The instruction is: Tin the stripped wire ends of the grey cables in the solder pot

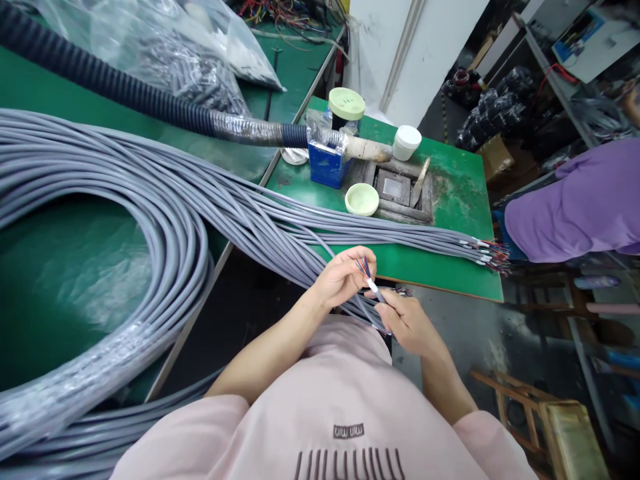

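In front of my chest, a grey multi-core cable [381,296] is held with its end pointing up and to the left. A white band sits near that end, and thin coloured wires [364,268] fan out beyond it. My right hand [407,323] pinches the grey jacket below the band between thumb and fingers. Curled about the loose wires is my left hand [346,279]; its fingers partly hide them. A bundle of grey cables [350,227] runs across the table just beyond, its bared wire ends [495,257] lying at the right.
A large cable coil [165,227] covers the left table. A black corrugated hose [150,93] leads to a nozzle by a blue box [325,163]. Behind the bundle are a solder pot [395,187], an open tub [362,200] and lidded tubs. A person in purple [575,200] is at the right.
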Motion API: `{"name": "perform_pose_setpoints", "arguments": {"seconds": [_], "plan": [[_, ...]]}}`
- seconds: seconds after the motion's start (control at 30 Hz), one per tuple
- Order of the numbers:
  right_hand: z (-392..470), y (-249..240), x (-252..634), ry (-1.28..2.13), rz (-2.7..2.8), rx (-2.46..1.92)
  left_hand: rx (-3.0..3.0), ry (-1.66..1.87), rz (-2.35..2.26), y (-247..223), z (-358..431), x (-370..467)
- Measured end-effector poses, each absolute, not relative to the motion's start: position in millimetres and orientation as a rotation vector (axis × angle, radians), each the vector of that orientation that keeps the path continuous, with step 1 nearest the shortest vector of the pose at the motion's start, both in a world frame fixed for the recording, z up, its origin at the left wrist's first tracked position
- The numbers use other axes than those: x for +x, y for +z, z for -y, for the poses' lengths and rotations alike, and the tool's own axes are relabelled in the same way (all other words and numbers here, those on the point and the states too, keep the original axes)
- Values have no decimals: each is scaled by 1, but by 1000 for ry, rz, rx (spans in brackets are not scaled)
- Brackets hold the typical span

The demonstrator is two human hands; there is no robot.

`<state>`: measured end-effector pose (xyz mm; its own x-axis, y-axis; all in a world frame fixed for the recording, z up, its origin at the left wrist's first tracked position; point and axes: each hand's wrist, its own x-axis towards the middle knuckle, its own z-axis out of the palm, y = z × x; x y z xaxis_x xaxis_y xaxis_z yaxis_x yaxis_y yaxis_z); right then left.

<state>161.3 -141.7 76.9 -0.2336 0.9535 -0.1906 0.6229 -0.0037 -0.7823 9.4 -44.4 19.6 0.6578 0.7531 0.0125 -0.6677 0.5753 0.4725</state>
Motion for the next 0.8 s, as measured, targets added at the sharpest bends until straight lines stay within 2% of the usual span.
{"name": "perform_pose_setpoints", "arguments": {"seconds": [0.67, 0.8], "plan": [[135, 84, 171, 1119, 1977, -1551, 581, 831, -248, 30, 45, 10], [133, 84, 172, 1155, 1712, -1556, 648, 868, -394, 28, 50, 19]]}}
